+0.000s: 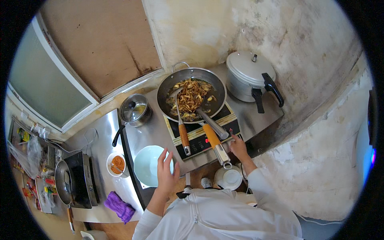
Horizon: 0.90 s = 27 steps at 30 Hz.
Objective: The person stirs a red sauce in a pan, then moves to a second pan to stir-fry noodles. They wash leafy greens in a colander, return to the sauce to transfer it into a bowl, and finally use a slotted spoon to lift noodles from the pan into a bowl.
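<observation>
A dark wok (220, 102) sits on an induction cooktop (195, 153) with lit red digits, holding browned strips (190, 93) in oil. Its orange and metal handle (212, 136) points towards me. A wooden-handled metal turner (182, 132) and a utensil with a thick metal handle (212, 123) rest in the wok. My right hand (238, 147) has a finger extended to the right end of the cooktop's control panel; it holds nothing visible. My left hand (167, 172) is raised with fingers spread, overlapping the right side of a pale blue bowl (147, 165) in view.
An aluminium pressure cooker (247, 81) stands right of the wok, against the stained wall. Leftward are a lidded saucepan (136, 115), a white bowl of reddish-brown powder (110, 171), a purple cloth (118, 207), and a frying pan (62, 180) on another cooktop (78, 180).
</observation>
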{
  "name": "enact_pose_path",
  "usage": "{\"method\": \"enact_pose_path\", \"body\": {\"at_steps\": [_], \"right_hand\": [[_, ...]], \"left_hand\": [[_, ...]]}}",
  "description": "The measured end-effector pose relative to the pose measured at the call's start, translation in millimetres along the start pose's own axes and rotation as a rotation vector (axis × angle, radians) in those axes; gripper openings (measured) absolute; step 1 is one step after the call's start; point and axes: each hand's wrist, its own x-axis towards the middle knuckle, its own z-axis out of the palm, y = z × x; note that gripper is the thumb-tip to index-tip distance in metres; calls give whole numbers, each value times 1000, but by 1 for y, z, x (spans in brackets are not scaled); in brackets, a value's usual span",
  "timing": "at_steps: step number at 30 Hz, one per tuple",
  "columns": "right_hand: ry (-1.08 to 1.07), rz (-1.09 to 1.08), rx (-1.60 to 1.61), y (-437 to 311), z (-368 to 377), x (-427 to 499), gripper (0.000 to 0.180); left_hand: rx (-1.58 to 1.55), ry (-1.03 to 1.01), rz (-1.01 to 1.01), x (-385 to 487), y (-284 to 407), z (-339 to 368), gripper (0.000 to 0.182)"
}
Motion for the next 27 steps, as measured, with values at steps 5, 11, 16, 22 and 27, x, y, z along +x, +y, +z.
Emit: {"method": "enact_pose_path", "body": {"at_steps": [5,11,16,22,27], "right_hand": [[-384,360,802,-158,-59,-12,49],[-673,499,754,-199,-48,12,30],[-805,486,774,-211,-61,23,11],[-521,286,368,-236,-73,2,11],[-299,94,-78,-246,-106,-11,13]], "left_hand": [[-112,128,-72,-35,8,-13,41],[-284,109,-121,-27,15,-10,34],[-830,12,-683,23,13,25,41],[-1226,-210,-1143,80,-2,41,28],[-1169,-149,-1062,86,-16,1,20]]}}
